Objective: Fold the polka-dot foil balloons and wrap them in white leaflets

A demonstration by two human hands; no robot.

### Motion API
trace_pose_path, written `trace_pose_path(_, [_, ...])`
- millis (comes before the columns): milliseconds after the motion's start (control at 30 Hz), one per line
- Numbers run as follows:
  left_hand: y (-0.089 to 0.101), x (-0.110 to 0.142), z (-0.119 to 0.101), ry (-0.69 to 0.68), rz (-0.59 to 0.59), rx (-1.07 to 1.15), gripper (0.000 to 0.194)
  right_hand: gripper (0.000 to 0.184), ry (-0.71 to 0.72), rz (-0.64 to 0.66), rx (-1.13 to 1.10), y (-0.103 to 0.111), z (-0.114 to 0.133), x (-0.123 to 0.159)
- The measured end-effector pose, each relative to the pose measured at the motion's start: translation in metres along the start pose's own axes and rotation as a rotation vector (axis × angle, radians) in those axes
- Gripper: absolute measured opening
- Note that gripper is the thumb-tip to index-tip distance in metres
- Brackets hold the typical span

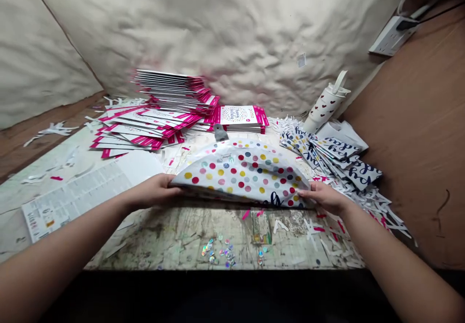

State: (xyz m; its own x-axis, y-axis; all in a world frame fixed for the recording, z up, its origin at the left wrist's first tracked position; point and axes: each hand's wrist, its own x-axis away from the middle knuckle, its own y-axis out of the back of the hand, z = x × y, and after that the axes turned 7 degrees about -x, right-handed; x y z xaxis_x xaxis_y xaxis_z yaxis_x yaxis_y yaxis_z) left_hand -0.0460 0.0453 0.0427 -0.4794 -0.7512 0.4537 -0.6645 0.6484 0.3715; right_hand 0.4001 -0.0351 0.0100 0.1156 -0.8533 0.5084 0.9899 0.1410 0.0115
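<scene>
A flat foil balloon, white with coloured dots, lies folded over in the middle of the table, its curved edge toward the back. Its grey tail sticks up at the far edge, and part of some dark lettering shows along the near fold. At the left end, my left hand is closed on the balloon's edge. My right hand pinches the opposite end, thumb on top. The fingers under the foil are hidden.
Pink-and-white printed packets are stacked at the back left. Folded balloons and a heart-patterned bottle stand at the right over paper strips. A printed sheet lies left. Shiny sequins dot the front edge.
</scene>
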Motion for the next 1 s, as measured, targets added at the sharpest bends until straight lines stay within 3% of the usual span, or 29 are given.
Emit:
trace_pose_path(100, [0.006, -0.003, 0.01, 0.086, -0.096, -0.008, 0.036, 0.043, -0.031, -0.081, 0.085, 0.001, 0.009, -0.005])
trace_pose_path(200, [-0.001, -0.002, 0.01, 0.133, -0.373, -0.369, 0.049, 0.044, -0.025, -0.202, 0.178, -0.006, 0.01, -0.018])
trace_pose_path(267, [-0.016, 0.002, 0.007, 0.002, -0.589, -0.682, 0.054, 0.045, -0.016, -0.238, 0.231, -0.01, 0.008, -0.029])
trace_pose_path(300, [-0.025, 0.004, 0.006, -0.105, -0.623, -0.805, 0.052, 0.045, -0.011, -0.258, 0.265, -0.011, 0.008, -0.034])
trace_pose_path(367, [-0.044, 0.007, 0.009, -0.279, -0.523, -0.959, 0.05, 0.045, -0.008, -0.309, 0.347, -0.009, 0.012, -0.041])
trace_pose_path(467, [-0.065, 0.011, 0.02, -0.252, -0.314, -1.05, 0.06, 0.05, -0.001, -0.457, 0.481, -0.009, 0.026, -0.044])
trace_pose_path(533, [-0.072, 0.011, 0.028, -0.176, -0.299, -1.076, 0.067, 0.061, 0.107, -0.652, 0.627, -0.029, 0.038, -0.042])
trace_pose_path(600, [-0.074, 0.011, 0.033, -0.161, -0.303, -1.094, 0.067, 0.067, 0.341, -0.788, 0.838, -0.072, 0.044, -0.038])
trace_pose_path(633, [-0.074, 0.01, 0.034, -0.165, -0.308, -1.098, 0.066, 0.065, 0.465, -0.714, 0.923, -0.101, 0.043, -0.037])
trace_pose_path(700, [-0.073, 0.009, 0.035, -0.166, -0.319, -1.099, 0.063, 0.067, 0.573, -0.311, 1.021, -0.156, 0.036, -0.036])
trace_pose_path(767, [-0.071, 0.007, 0.037, -0.16, -0.33, -1.093, 0.061, 0.077, 0.608, 0.039, 1.068, -0.188, 0.021, -0.036])
trace_pose_path(833, [-0.069, 0.006, 0.039, -0.159, -0.328, -1.09, 0.061, 0.08, 0.532, 0.101, 1.084, -0.18, 0.004, -0.031])
trace_pose_path(867, [-0.068, 0.006, 0.039, -0.157, -0.321, -1.09, 0.06, 0.079, 0.466, 0.028, 1.094, -0.163, -0.004, -0.026])
trace_pose_path(900, [-0.068, 0.006, 0.038, -0.151, -0.314, -1.091, 0.06, 0.077, 0.39, -0.088, 1.108, -0.139, -0.011, -0.018])
trace_pose_path(967, [-0.073, 0.003, 0.03, -0.146, -0.333, -1.109, 0.061, 0.068, 0.268, -0.447, 1.179, -0.09, -0.022, 0.003])
trace_pose_path(1000, [-0.078, 0.0, 0.023, -0.162, -0.36, -1.123, 0.063, 0.06, 0.287, -0.582, 1.243, -0.071, -0.025, 0.013])
